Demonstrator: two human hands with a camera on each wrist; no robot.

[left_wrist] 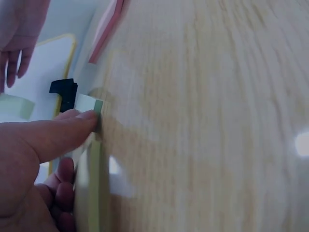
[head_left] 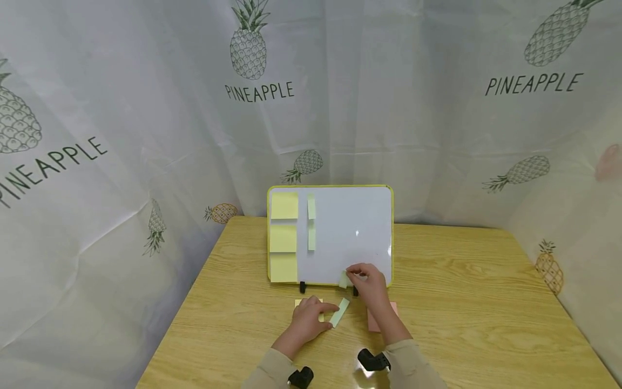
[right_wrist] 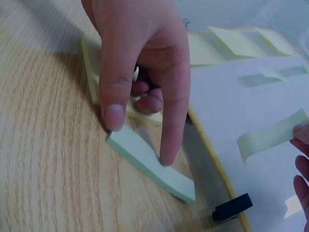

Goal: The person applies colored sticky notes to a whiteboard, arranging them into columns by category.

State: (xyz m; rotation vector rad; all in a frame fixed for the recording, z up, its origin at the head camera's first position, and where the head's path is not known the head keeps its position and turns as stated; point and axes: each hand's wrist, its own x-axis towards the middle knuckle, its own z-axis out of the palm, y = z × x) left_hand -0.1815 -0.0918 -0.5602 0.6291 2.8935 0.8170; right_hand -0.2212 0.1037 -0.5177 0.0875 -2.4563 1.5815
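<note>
My right hand pinches one end of a pale green sticky strip in front of the whiteboard's lower right part. The strip's free end curls. On the table, a thin pad of green sticky strips lies slantwise. My left hand touches this pad with thumb and index finger, thumb at one end and index partway along, while its other fingers curl under the palm. Beneath the left hand is a yellow sticky note pad, partly hidden. The whiteboard carries yellow notes down its left side and two green strips beside them.
A pink sticky note pad lies partly under the right forearm. Black feet prop the yellow-framed board on the wooden table. Behind hangs a white pineapple-print curtain.
</note>
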